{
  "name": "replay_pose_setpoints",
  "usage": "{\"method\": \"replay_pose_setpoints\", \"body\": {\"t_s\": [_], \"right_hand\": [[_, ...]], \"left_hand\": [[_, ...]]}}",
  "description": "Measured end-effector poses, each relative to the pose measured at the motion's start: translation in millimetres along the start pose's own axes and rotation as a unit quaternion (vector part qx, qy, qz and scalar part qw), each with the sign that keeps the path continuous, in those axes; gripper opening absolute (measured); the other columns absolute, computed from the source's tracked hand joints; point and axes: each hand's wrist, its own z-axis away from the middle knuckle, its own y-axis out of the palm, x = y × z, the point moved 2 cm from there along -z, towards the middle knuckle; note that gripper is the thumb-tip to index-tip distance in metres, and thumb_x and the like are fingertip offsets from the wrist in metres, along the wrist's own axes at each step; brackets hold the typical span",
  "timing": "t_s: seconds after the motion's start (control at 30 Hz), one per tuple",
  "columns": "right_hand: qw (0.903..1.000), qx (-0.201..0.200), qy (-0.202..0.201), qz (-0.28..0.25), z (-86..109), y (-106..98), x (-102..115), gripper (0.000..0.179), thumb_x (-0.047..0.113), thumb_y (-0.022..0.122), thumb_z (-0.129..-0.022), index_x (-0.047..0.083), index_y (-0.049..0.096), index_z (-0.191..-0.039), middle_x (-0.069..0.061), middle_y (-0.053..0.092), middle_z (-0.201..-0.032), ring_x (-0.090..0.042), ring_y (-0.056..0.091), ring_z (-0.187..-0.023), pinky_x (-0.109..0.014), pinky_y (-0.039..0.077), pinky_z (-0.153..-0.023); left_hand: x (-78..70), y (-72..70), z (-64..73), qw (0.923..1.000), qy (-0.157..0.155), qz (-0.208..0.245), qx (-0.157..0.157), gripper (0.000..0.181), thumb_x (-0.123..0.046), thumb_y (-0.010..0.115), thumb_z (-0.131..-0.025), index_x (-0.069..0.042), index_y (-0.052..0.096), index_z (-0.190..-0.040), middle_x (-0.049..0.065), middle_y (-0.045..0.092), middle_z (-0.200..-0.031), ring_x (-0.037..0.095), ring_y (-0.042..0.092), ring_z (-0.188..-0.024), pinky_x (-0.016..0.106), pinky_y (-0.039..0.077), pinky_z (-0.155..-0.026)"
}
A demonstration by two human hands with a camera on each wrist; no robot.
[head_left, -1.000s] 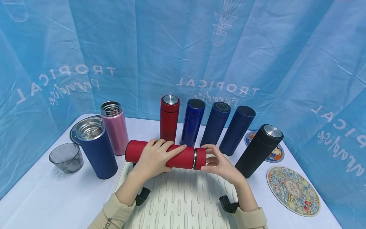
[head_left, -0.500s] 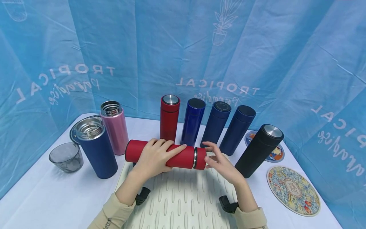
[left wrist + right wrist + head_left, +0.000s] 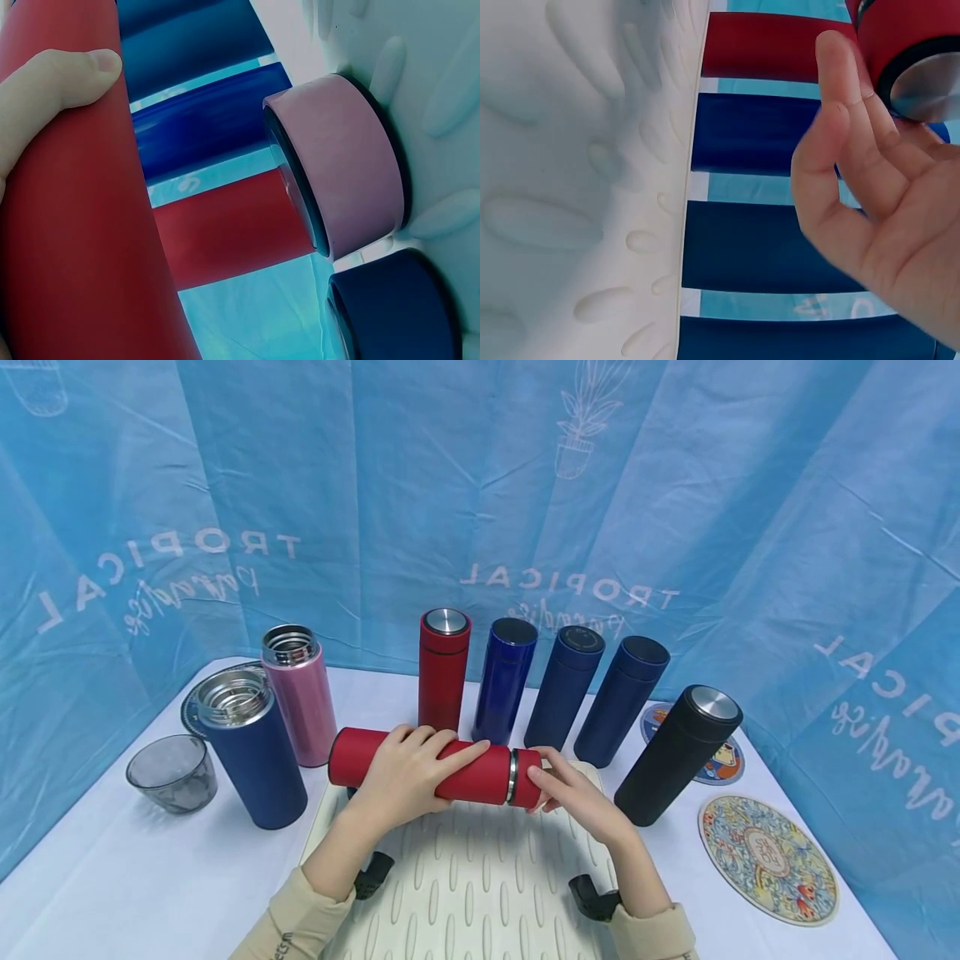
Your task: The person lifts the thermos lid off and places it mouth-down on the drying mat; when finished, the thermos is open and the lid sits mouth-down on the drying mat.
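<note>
My left hand (image 3: pixel 408 777) grips the body of a red thermos (image 3: pixel 480 772) held sideways above a cream textured stool top (image 3: pixel 465 877). In the left wrist view the thumb lies along the red body. My right hand (image 3: pixel 573 793) is at the thermos lid (image 3: pixel 527 778), its thumb on the near side and its fingers round the far side. From the right wrist, the lid's silver end disc (image 3: pixel 934 86) shows beside curled fingers (image 3: pixel 840 67). A pink lid (image 3: pixel 349 165) and a dark blue lid (image 3: pixel 397 311) sit on the stool, mostly hidden in the head view.
Behind stand an upright red thermos (image 3: pixel 442 677), several blue thermoses (image 3: pixel 506 681) and a black one (image 3: pixel 671 760). To the left are lidless pink (image 3: pixel 302 702) and navy (image 3: pixel 258 760) bottles and a grey glass bowl (image 3: pixel 172 772). A patterned round mat (image 3: pixel 768 860) lies right.
My right fingers loosened from the lid, then came back round it with the thumb higher on its near side. The left hand and thermos have stayed put.
</note>
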Motion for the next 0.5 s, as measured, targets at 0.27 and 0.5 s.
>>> {"method": "replay_pose_setpoints", "body": {"t_s": [0.27, 0.5], "right_hand": [[0.9985, 0.003, -0.049, -0.023, 2.3, -0.9, -1.0, 0.059, 0.024, 0.065, -0.084, 0.019, 0.032, -0.133, -0.015, 0.043, -0.127, -0.030, 0.055, -0.103, -0.046, 0.050, -0.084], [0.9927, -0.021, -0.119, 0.000, 2.8, -1.5, 2.7, 0.068, 0.005, 0.074, -0.073, 0.017, 0.033, -0.125, -0.012, 0.040, -0.127, -0.033, 0.051, -0.108, -0.040, 0.050, -0.085]], "left_hand": [[0.8, -0.1, 0.7, 1.0000, 0.000, -0.002, -0.003, 0.086, -0.046, 0.084, -0.055, -0.032, 0.049, -0.132, 0.005, 0.062, -0.105, 0.025, 0.059, -0.092, 0.043, 0.048, -0.080], [1.4, -0.9, 0.0, 1.0000, -0.002, 0.002, -0.008, 0.087, -0.045, 0.085, -0.054, -0.031, 0.049, -0.132, 0.005, 0.062, -0.104, 0.024, 0.059, -0.091, 0.042, 0.049, -0.079]]}}
